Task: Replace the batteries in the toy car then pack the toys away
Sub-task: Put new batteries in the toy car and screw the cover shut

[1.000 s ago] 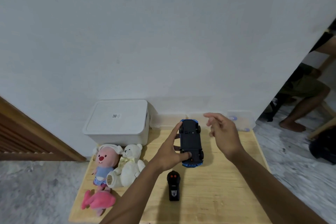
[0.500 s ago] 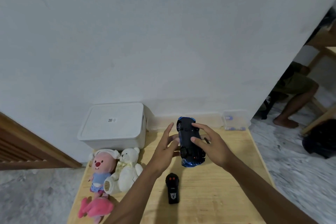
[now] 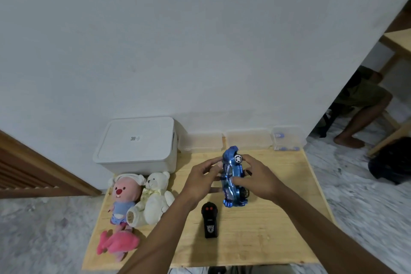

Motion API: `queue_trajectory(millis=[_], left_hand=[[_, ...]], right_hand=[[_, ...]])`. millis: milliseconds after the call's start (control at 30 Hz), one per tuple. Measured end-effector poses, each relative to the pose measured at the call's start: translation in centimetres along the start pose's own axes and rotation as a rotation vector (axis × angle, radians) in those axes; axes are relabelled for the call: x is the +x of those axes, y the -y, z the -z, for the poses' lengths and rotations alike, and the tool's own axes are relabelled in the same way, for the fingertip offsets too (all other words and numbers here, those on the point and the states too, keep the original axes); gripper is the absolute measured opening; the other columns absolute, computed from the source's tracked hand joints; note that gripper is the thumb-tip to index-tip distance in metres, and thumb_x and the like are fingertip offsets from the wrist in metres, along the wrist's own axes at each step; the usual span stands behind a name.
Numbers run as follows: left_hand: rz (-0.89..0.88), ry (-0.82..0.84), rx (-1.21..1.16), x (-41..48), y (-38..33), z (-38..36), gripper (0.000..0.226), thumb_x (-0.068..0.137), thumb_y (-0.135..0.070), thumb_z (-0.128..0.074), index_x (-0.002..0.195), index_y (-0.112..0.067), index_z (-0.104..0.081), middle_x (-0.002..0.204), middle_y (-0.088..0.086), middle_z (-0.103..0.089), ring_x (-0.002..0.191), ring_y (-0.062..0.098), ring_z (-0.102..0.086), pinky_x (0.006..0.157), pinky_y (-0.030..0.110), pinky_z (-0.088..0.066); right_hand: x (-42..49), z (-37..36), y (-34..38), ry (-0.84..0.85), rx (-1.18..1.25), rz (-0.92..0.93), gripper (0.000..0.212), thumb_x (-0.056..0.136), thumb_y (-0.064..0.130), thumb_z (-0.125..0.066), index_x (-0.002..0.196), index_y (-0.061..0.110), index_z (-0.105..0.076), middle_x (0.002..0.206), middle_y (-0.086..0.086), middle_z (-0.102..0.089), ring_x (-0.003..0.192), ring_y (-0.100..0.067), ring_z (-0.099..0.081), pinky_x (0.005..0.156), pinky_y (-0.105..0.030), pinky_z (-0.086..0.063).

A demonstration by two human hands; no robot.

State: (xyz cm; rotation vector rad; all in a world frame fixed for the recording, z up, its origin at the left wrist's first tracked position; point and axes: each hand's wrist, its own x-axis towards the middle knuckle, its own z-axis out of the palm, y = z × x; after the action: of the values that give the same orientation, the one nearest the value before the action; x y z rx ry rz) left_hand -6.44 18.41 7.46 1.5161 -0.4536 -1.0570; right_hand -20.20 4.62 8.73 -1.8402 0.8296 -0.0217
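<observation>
The shiny blue toy car (image 3: 232,176) is tipped on its side over the wooden table (image 3: 266,229), its blue body toward me and wheels to the right. My right hand (image 3: 258,178) grips it from the right. My left hand (image 3: 201,177) touches its left side with the fingertips. A black remote control (image 3: 209,220) lies on the table just in front of the car. At the table's left sit a pink beaver plush (image 3: 124,196), a cream teddy bear (image 3: 153,198) and a pink plush (image 3: 117,244).
A white lidded storage box (image 3: 138,144) stands at the back left against the wall. Clear plastic containers (image 3: 246,139) line the back edge; the rightmost one (image 3: 287,138) holds small blue items. A person's legs (image 3: 360,118) show at the far right.
The car lay underside up with my left hand on it. My right hand came in and took hold, and the car has rolled onto its side, blue body now showing.
</observation>
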Motion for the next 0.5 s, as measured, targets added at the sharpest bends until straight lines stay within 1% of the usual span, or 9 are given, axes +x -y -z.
queue_trajectory(millis=[67,167,200,233,267,300,367,433,500], left_hand=[[-0.011,0.015,0.020,0.2,0.3,-0.2,0.028,0.101,-0.023,-0.064,0.126,-0.030,-0.073,0.120,0.007,-0.070,0.105,0.027,-0.073,0.077,0.040,-0.065],[-0.116,0.003,0.234,0.7,1.0,-1.1,0.034,0.098,-0.028,-0.069,0.129,-0.042,-0.068,0.128,0.002,-0.060,0.106,0.021,-0.069,0.076,0.025,-0.059],[-0.146,-0.001,0.305,0.9,1.4,-1.4,0.037,0.098,-0.031,-0.068,0.132,-0.044,-0.065,0.133,-0.001,-0.057,0.113,0.016,-0.065,0.082,0.021,-0.056],[-0.156,0.000,0.347,1.1,1.7,-1.7,0.039,0.099,-0.034,-0.067,0.136,-0.044,-0.061,0.136,-0.004,-0.055,0.120,0.013,-0.059,0.089,0.020,-0.053],[-0.132,0.013,0.341,1.2,2.0,-2.1,0.042,0.099,-0.036,-0.066,0.139,-0.044,-0.057,0.138,-0.004,-0.054,0.125,0.011,-0.056,0.093,0.021,-0.053],[-0.079,0.031,0.275,1.3,2.3,-2.3,0.044,0.100,-0.036,-0.065,0.141,-0.044,-0.053,0.137,-0.002,-0.057,0.125,0.012,-0.058,0.091,0.024,-0.056],[0.034,0.080,0.130,1.3,2.9,-2.7,0.044,0.102,-0.032,-0.062,0.143,-0.043,-0.050,0.127,0.006,-0.068,0.115,0.017,-0.069,0.083,0.027,-0.061],[0.086,0.101,0.093,1.4,3.6,-2.8,0.043,0.103,-0.026,-0.061,0.142,-0.041,-0.050,0.119,0.013,-0.073,0.105,0.021,-0.074,0.077,0.027,-0.061],[0.099,0.100,0.088,1.7,4.1,-3.0,0.043,0.104,-0.022,-0.060,0.142,-0.040,-0.052,0.116,0.015,-0.073,0.104,0.025,-0.074,0.074,0.026,-0.061]], right_hand=[[0.0,0.0,-0.5,-0.030,0.060,-0.002,0.052,0.085,0.029,-0.074,0.132,0.036,-0.055,0.119,0.008,-0.069,0.100,-0.009,-0.070,0.093,-0.037,-0.057],[-0.1,-0.2,-1.7,-0.032,0.143,-0.006,0.035,0.091,0.028,-0.070,0.126,0.029,-0.062,0.115,0.005,-0.072,0.096,-0.009,-0.073,0.093,-0.041,-0.058],[0.0,-0.1,-2.0,-0.026,0.178,-0.022,0.033,0.093,0.026,-0.069,0.126,0.027,-0.062,0.109,0.003,-0.073,0.087,-0.006,-0.074,0.088,-0.037,-0.060],[-0.1,0.1,-2.2,-0.015,0.202,-0.036,0.032,0.095,0.022,-0.067,0.127,0.024,-0.061,0.102,0.003,-0.073,0.073,0.000,-0.072,0.074,-0.027,-0.061],[-0.1,0.3,-2.4,-0.005,0.220,-0.054,0.033,0.097,0.019,-0.065,0.129,0.023,-0.059,0.092,0.004,-0.072,0.055,0.003,-0.065,0.056,-0.017,-0.054],[-0.1,0.7,-2.8,0.006,0.235,-0.078,0.034,0.099,0.017,-0.063,0.131,0.024,-0.056,0.083,0.005,-0.068,0.043,0.003,-0.055,0.044,-0.012,-0.042],[0.0,1.1,-3.9,0.016,0.259,-0.136,0.038,0.101,0.017,-0.060,0.134,0.031,-0.049,0.076,0.006,-0.064,0.036,0.002,-0.048,0.036,-0.011,-0.032],[0.1,1.3,-4.8,0.038,0.245,-0.182,0.041,0.102,0.019,-0.058,0.135,0.039,-0.046,0.080,0.004,-0.064,0.036,0.004,-0.049,0.036,-0.012,-0.033],[0.2,1.0,-5.7,0.082,0.234,-0.237,0.041,0.101,0.023,-0.057,0.135,0.045,-0.048,0.083,0.002,-0.063,0.036,0.001,-0.043,0.037,-0.017,-0.032]])
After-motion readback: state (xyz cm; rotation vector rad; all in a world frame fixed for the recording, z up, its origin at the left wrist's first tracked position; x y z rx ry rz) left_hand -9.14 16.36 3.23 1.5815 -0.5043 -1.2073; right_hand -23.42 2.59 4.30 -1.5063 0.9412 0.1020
